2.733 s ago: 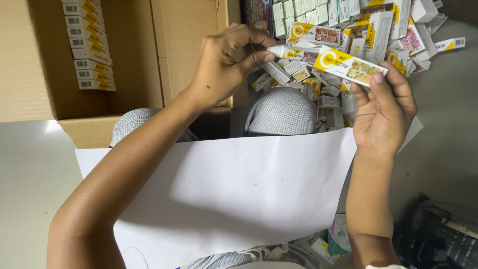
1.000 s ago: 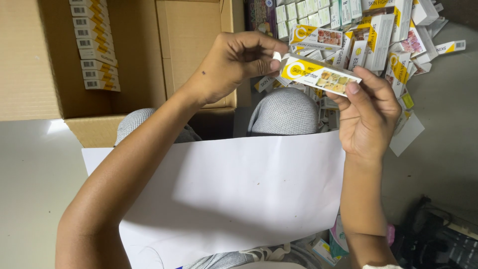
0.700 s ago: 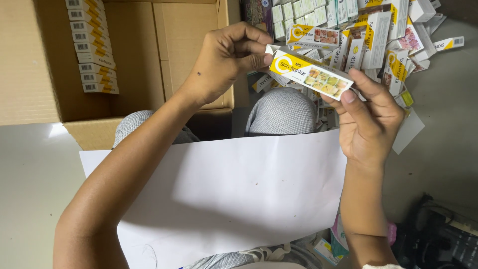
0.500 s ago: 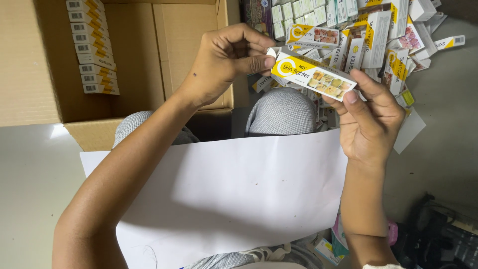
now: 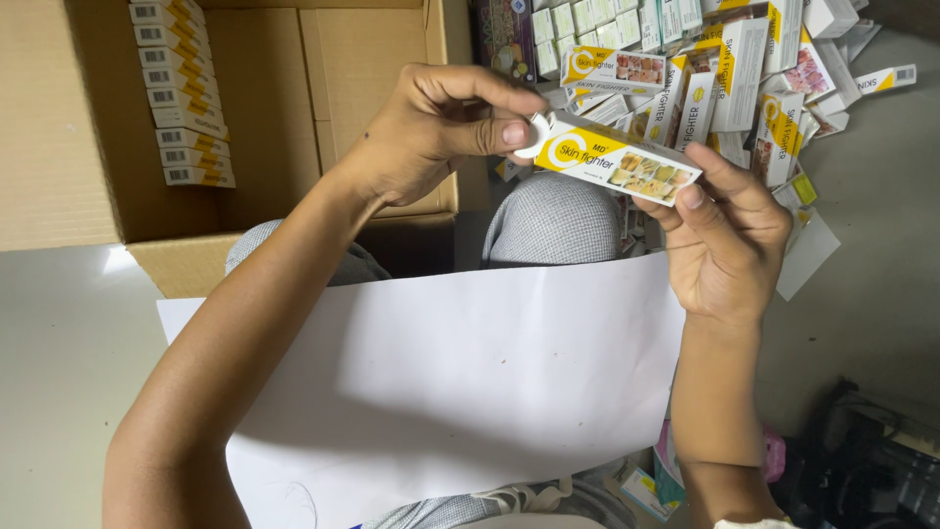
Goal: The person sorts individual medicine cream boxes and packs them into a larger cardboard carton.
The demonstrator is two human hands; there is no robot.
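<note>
A long white and yellow carton (image 5: 619, 159) with small pictures on its side is held up between both hands. My right hand (image 5: 729, 245) grips its right end from below with fingers and thumb. My left hand (image 5: 441, 122) pinches the carton's left end, thumb pressed on the white end flap. Both hands hover over my knees, above a white paper sheet (image 5: 460, 372) lying across my lap.
A heap of like cartons (image 5: 744, 69) lies on the floor ahead and to the right. An open cardboard box (image 5: 264, 127) at the left holds a stacked row of packed cartons (image 5: 181, 93). Dark clutter (image 5: 871, 470) sits at the lower right.
A tube that stuck out of the carton's left end has gone inside. My left thumb now presses the end flap, and the carton sits slightly lower and more level.
</note>
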